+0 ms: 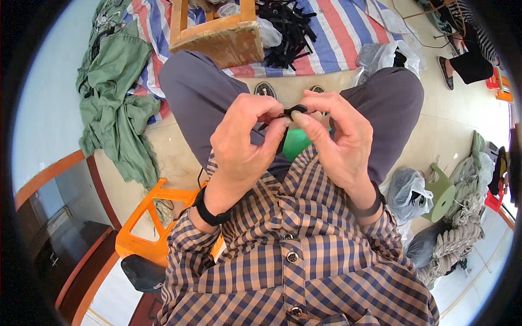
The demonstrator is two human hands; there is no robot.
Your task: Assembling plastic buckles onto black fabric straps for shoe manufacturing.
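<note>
Both hands meet above my lap, pinching a small black strap (294,111) between thumbs and fingertips. My left hand (243,138) is closed on one end of it, and a dark tail hangs below those fingers. On the other end, the thumb and forefinger of my right hand (341,138) press together. The fingers hide much of the strap, so any buckle on it cannot be made out. Below the hands, a green plastic thing (295,142) shows between my legs.
Ahead, a wooden stool (217,46) and a heap of black straps (283,30) lie on a striped sheet (331,32). Green cloth (117,81) and an orange plastic stool (138,228) are at left. At right are plastic bags (408,193), a green spool (439,193) and another person's leg (472,66).
</note>
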